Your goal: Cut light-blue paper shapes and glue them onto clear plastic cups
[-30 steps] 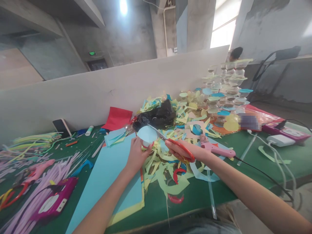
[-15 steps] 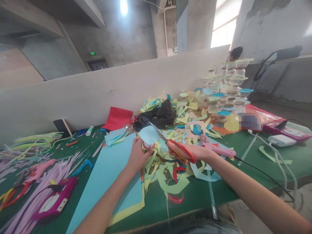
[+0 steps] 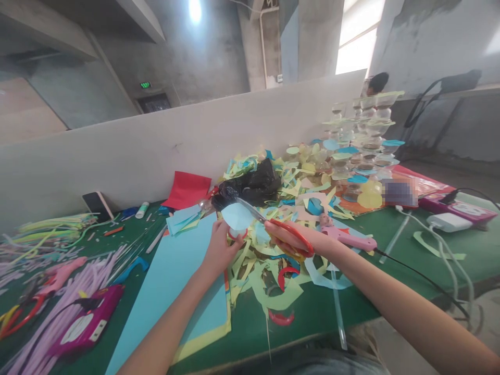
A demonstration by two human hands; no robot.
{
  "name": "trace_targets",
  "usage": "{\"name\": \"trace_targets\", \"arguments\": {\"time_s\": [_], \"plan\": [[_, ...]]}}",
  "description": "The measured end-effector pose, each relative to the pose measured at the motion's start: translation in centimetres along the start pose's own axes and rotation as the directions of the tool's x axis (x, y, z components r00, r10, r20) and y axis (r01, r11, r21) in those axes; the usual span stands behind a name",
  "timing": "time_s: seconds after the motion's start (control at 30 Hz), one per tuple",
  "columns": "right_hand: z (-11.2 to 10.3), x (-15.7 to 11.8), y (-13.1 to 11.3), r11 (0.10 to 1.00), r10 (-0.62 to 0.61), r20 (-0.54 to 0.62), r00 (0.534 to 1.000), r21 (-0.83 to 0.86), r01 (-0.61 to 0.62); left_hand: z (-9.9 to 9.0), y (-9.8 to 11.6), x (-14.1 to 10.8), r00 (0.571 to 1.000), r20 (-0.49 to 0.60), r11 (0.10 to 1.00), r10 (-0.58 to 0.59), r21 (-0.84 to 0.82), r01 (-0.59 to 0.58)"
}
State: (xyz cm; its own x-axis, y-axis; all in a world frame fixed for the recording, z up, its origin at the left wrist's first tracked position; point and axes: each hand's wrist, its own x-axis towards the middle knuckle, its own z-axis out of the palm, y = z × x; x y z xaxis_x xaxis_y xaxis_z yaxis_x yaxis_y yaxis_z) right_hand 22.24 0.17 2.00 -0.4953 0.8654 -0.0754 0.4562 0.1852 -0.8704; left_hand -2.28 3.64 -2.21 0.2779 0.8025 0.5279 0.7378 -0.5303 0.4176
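Observation:
My left hand (image 3: 222, 245) is closed on a light blue piece of paper (image 3: 236, 215), held up over the table with its thumb and fingers at the lower edge. Something round with a red rim (image 3: 237, 233) shows just below that paper, partly hidden by the fingers. In my right hand (image 3: 291, 238) is a pair of scissors (image 3: 287, 232) with red and yellow handles. Its blades point up and left, lying along the right edge of the blue paper. Paper offcuts (image 3: 279, 289) in pale green are heaped below both hands.
Blue and yellow sheets (image 3: 175, 271) lie left of centre. Farther left are purple strips (image 3: 74, 302), a magenta box (image 3: 89, 320) and pink-handled pliers or a similar tool (image 3: 64, 273). A pink glue gun (image 3: 347, 237) lies right, before stacked clear cups (image 3: 371, 140). A black bag (image 3: 253, 182) sits behind.
The scissors' handles have turned slightly in my right hand, and their red loop shows more broadly. My left hand still holds the blue paper. The whole view has shifted a little.

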Motion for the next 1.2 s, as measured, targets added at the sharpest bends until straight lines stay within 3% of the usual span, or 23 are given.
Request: {"name": "trace_targets", "arguments": {"time_s": [0.13, 0.37, 0.67, 1.2], "plan": [[-0.1, 0.0, 0.3, 0.999, -0.014, -0.004, 1.000, 0.036, 0.014, 0.1, 0.0, -0.1, 1.000, -0.009, 1.000, -0.010, -0.027, 0.009], [-0.4, -0.4, 0.1, 0.979, -0.173, 0.136, 0.975, 0.128, 0.156, 0.1, -0.1, -0.2, 1.000, -0.019, 0.998, 0.021, -0.054, -0.022], [-0.3, -0.4, 0.2, 0.994, -0.093, 0.133, 0.987, 0.064, 0.085, -0.1, 0.3, -0.4, 0.998, -0.056, 0.996, 0.002, -0.084, -0.007], [-0.5, -0.4, 0.4, 0.992, -0.112, 0.167, 0.980, 0.079, 0.100, -0.2, 1.4, -0.1, 0.992, -0.079, 0.977, -0.099, -0.195, 0.082]]}}
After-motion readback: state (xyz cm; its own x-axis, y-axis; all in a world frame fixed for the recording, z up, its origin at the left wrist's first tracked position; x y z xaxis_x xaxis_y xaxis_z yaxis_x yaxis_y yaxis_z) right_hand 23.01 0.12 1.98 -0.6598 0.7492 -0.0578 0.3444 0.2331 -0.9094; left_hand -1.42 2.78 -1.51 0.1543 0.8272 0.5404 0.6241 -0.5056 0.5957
